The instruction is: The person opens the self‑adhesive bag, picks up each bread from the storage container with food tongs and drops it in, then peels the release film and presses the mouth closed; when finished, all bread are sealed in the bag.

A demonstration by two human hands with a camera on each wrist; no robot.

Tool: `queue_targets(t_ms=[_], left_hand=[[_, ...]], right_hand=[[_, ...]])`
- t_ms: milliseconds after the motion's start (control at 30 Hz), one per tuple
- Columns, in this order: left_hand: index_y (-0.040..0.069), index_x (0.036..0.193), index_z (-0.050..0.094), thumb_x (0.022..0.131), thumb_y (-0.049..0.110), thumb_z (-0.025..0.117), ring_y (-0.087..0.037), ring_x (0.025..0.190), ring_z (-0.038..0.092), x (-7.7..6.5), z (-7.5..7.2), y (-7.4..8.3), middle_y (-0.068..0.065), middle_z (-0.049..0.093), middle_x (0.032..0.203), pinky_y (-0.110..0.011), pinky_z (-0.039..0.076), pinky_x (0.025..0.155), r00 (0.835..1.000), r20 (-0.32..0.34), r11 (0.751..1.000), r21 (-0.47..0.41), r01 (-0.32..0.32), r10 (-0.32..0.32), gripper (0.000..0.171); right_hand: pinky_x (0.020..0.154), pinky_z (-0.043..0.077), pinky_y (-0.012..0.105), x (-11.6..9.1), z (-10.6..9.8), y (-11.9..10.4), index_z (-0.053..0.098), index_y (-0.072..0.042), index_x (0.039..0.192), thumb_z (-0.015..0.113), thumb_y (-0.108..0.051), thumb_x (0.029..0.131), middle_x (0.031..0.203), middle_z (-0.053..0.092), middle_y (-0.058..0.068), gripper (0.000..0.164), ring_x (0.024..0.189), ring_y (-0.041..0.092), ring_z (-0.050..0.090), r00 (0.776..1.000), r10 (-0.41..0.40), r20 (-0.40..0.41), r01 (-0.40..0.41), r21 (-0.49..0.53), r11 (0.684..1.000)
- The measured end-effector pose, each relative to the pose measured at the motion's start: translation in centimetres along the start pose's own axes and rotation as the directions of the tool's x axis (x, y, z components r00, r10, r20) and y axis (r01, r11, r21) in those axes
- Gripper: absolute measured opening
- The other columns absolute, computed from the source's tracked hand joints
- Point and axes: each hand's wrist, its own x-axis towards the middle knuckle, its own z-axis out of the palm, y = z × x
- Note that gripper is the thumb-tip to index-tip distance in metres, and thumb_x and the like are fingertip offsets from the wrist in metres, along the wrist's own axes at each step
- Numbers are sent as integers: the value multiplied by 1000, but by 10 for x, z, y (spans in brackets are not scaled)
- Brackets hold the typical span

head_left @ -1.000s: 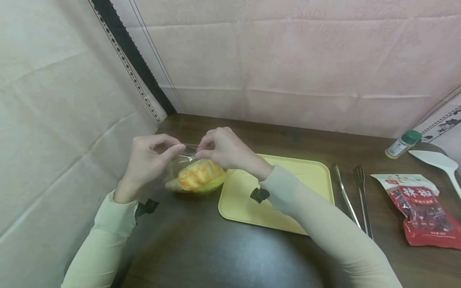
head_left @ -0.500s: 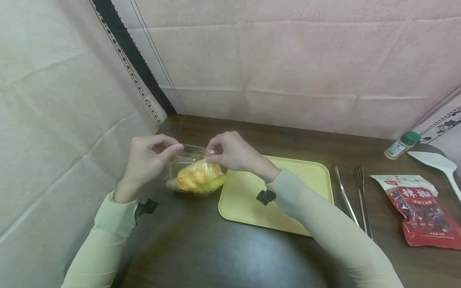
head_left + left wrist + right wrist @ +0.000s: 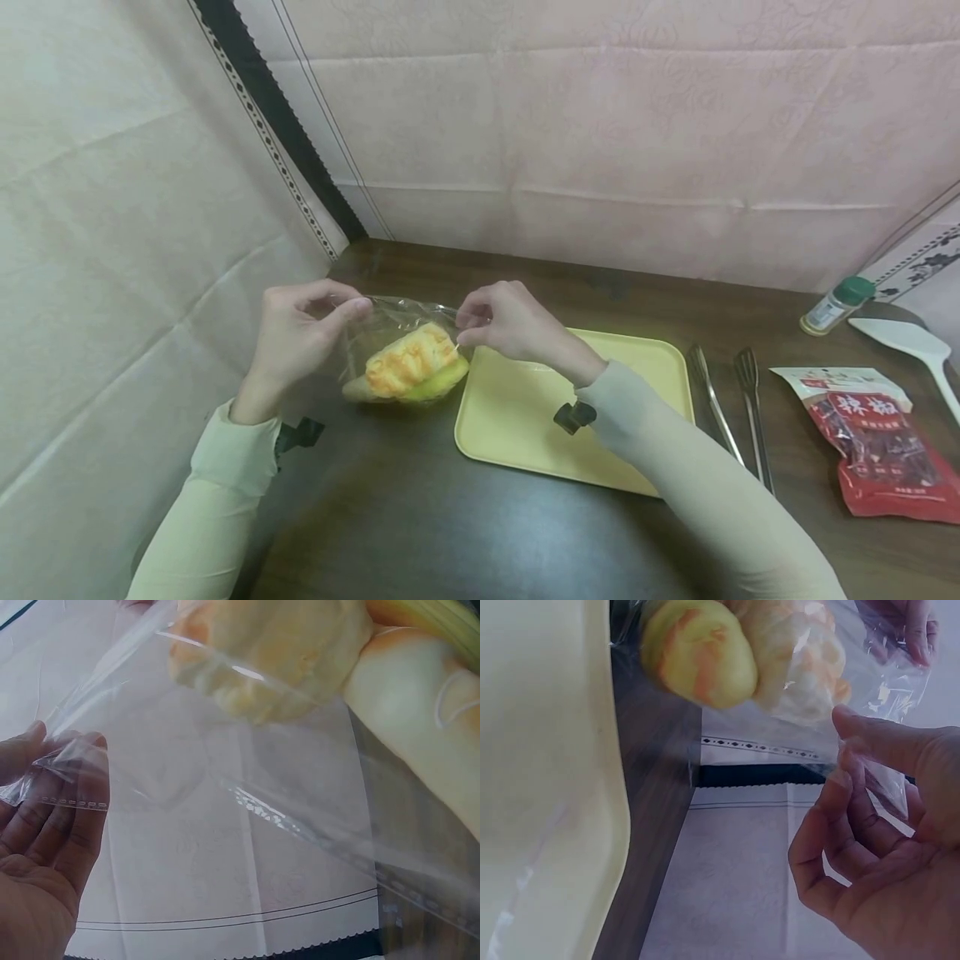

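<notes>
A clear plastic bag (image 3: 390, 317) holds several bread-like pieces. Among them are a golden, bumpy-topped bread (image 3: 411, 360) and a yellow-green piece (image 3: 438, 382); a paler one lies at the left. My left hand (image 3: 300, 337) pinches the bag's upper left edge between thumb and fingers, which the left wrist view shows with the film in the hand (image 3: 52, 825). At the upper right edge, my right hand (image 3: 513, 325) pinches the film between thumb and fingertips, seen closely in the right wrist view. The bag's rim stretches between the two hands above the bread.
Right of the bag lies a yellow tray (image 3: 510, 425), partly under my right forearm. Beyond it are metal tongs (image 3: 716, 400), a dark fork-like utensil (image 3: 753, 412), a red snack packet (image 3: 877, 442), a green-capped jar (image 3: 838, 304) and a white spatula (image 3: 911, 340). Fabric walls stand behind and left.
My right hand has moved right and slightly toward me, drawing the bag's edge wider. The left hand has shifted slightly left. More of the golden bread shows now.
</notes>
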Motion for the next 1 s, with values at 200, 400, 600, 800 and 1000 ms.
queue_targets(t_ms=[200,400,600,800,1000], left_hand=[[-2,85,82,88,-7,84,7,59,67,0,-1,-2,35,70,76,-12,53,59,1000,1,1000,-12,21,-21,6],[-6,87,81,89,-6,83,8,61,70,0,-2,-4,35,71,76,-12,56,62,998,0,998,-24,59,-59,3],[-6,92,82,92,0,84,4,63,72,-3,-7,-5,29,74,75,-13,57,65,991,5,990,-44,135,-135,7],[-3,91,84,90,1,86,7,65,69,-8,-15,-7,32,74,77,-10,52,66,991,-20,991,3,132,-132,4],[-3,87,83,87,-6,86,7,64,70,-17,-24,-1,28,76,75,-9,53,65,994,-63,996,-8,92,-93,4]], right_hand=[[93,61,39,-3,-1,11,83,-14,106,85,-21,95,106,84,1,13,98,19,77,1000,0,5,0,-17,1000],[84,56,35,-8,-3,22,84,-16,100,82,-21,97,99,80,1,6,90,18,72,998,-48,-28,47,-24,999],[82,51,33,-13,-3,28,86,-15,100,81,-19,98,93,77,0,6,85,18,64,992,-86,-91,86,-6,996],[82,53,32,-22,4,26,84,-13,96,82,-19,97,94,77,0,6,85,15,65,981,-99,-169,107,40,994],[79,56,29,-32,13,18,84,-11,99,80,-18,99,96,78,0,8,87,13,67,970,-130,-203,145,60,988]])
